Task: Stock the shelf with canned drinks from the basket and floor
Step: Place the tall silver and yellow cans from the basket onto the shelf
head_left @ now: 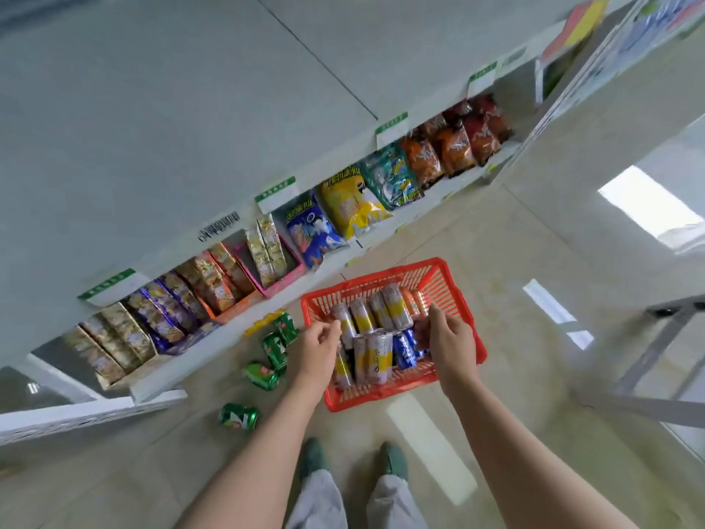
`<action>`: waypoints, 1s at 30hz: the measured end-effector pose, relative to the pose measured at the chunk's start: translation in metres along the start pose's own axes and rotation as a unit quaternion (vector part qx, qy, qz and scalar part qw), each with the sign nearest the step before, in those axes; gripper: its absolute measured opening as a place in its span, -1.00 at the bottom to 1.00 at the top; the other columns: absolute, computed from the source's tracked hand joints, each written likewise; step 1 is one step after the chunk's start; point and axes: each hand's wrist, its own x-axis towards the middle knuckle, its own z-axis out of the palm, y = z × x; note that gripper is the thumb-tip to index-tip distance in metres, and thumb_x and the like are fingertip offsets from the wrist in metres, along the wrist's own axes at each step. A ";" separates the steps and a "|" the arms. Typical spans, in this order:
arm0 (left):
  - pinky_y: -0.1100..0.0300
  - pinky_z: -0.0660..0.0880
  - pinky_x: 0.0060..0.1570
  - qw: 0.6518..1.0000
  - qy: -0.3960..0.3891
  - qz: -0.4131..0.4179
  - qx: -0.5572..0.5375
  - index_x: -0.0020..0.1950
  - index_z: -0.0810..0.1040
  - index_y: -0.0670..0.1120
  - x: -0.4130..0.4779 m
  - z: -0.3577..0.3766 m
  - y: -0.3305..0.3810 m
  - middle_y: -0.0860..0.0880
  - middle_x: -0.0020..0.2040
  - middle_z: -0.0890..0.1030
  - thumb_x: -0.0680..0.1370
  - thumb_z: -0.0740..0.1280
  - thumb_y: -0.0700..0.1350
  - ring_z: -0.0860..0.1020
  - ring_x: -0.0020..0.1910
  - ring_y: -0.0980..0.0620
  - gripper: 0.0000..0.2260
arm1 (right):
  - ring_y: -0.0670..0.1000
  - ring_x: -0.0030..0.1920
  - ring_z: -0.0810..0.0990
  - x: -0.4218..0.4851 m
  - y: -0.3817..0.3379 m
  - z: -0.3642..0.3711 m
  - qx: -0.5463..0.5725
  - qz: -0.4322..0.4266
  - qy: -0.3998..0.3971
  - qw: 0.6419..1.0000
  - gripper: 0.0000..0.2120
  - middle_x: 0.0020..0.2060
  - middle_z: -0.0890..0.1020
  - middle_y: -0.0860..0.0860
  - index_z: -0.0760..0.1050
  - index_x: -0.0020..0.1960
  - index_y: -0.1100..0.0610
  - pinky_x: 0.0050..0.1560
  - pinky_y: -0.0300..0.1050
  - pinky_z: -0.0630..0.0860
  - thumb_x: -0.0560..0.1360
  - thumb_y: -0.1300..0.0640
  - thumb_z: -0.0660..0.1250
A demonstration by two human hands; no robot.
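1. Left hand is over the near-left corner of the red basket, fingers curled, tips at the top end of one of the silver-yellow cans; cannot tell if it pinches the can or only touches it
2. Right hand is over the basket's right side, thumb up, fingers curled down onto the blue cans; fingers hide the contact, so cannot tell if it has a grip
3. Between the two hands, the silver-yellow cans lie on their sides in the basket, packed side by side, with more of them just beyond the fingertips
4. Orange cans sit just beyond the right thumb, at the far end of the basket, touching the silver-yellow ones
5. Left of the left hand, outside the basket, are four green cans on the floor; three are close beside the hand and wrist, and one is further back beside the left forearm, lying on its side
6. Beyond and left of the left hand is a white shelf full of snack bags, with price tags on the shelf edge above them
7. Below both forearms are green shoes and pale trouser legs, standing on the floor just short of the basket
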 end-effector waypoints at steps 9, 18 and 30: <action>-0.02 0.56 -0.02 0.997 -0.046 -0.064 0.019 -0.11 0.53 0.00 0.155 0.117 -0.137 -0.01 -0.15 0.63 0.54 0.22 0.18 0.60 -0.12 -0.10 -0.73 | 0.00 -0.41 0.43 0.135 0.173 0.077 -0.153 0.016 -0.051 0.987 -0.59 -0.41 0.52 0.04 0.47 -0.29 0.17 -0.32 -0.09 0.28 0.61 -0.07 0.19; 0.20 0.31 0.24 0.979 -0.108 -0.164 -0.047 0.22 0.50 -0.04 0.254 0.226 -0.280 0.08 0.12 0.46 0.52 0.30 0.14 0.44 0.17 0.07 -0.63 | 0.19 0.25 0.46 0.222 0.323 0.159 -0.307 0.065 -0.113 0.943 -0.17 0.23 0.44 0.16 0.31 0.30 0.22 0.11 -0.02 0.42 0.22 -0.11 0.62; 0.09 0.44 0.04 0.970 -0.150 -0.149 0.119 0.41 0.16 -0.12 0.247 0.253 -0.295 -0.13 0.26 0.48 0.33 0.54 0.05 0.49 0.18 -0.15 -0.19 | -0.06 -0.14 0.72 0.246 0.324 0.100 -0.024 0.056 -0.112 0.992 -0.72 -0.18 0.74 -0.06 0.63 0.01 0.08 -0.10 -0.08 0.65 0.33 0.13 0.59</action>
